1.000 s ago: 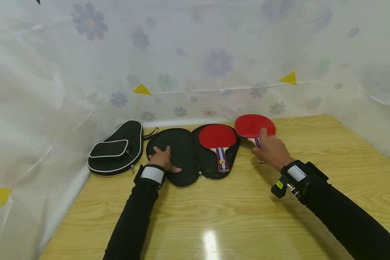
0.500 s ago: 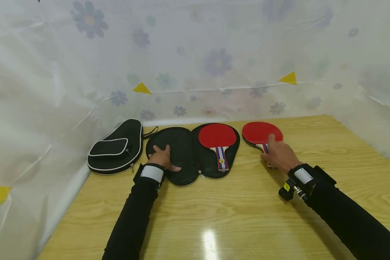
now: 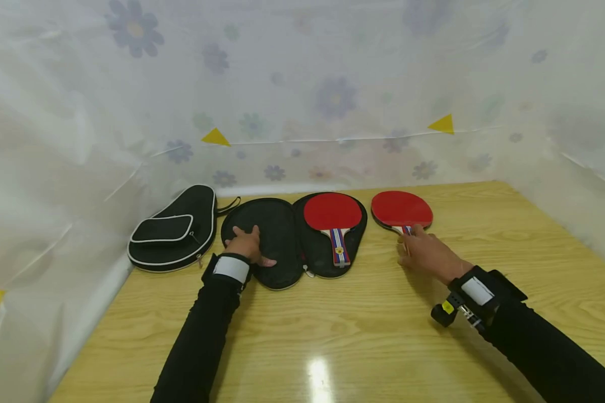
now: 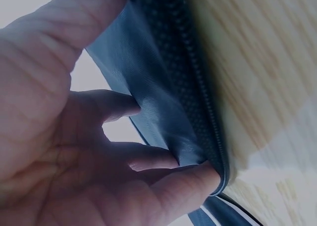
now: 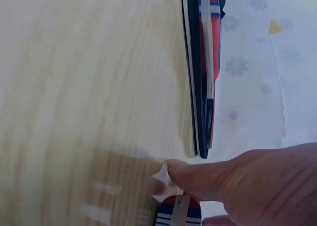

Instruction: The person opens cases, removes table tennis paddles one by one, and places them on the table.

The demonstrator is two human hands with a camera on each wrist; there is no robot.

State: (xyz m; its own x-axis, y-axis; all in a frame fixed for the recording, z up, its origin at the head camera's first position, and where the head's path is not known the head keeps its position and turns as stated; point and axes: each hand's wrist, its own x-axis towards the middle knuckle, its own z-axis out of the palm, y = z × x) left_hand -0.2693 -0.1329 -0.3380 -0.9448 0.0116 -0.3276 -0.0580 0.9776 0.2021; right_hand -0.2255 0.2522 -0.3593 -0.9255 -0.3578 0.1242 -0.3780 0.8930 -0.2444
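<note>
The rightmost paddle [image 3: 402,209] is pointing its handle [image 5: 178,214] toward the near edge of the worktop [image 3: 383,336], at the right hand [image 3: 430,256]; whether fingers [image 3: 418,230] are pinching, I cannot tell.

- Broad yellow-brown wood-grain tabletop [image 3: 282,336]: smooth, glossy, white glare at 6 o'clock.
- Pale flower-printed sheet [image 3: 292,84], 12 o'clock: thin, plastic-looking, creased.
- Closed black paddle-shaped case with white piping [image 3: 198,215], 9 o'clock: matt, cloth-like.
- Opened black round-ended case [image 3: 278,240], near centre: fine-woven cloth, faint sheen, ribbed zip edge.
- Red round-bladed paddle with striped handle [image 3: 334,212], just off centre toward 4 o'clock: smooth rubber-like face, pale wooden neck.
- Matching red paddle [image 3: 402,208], 3 o'clock: same finish.
</note>
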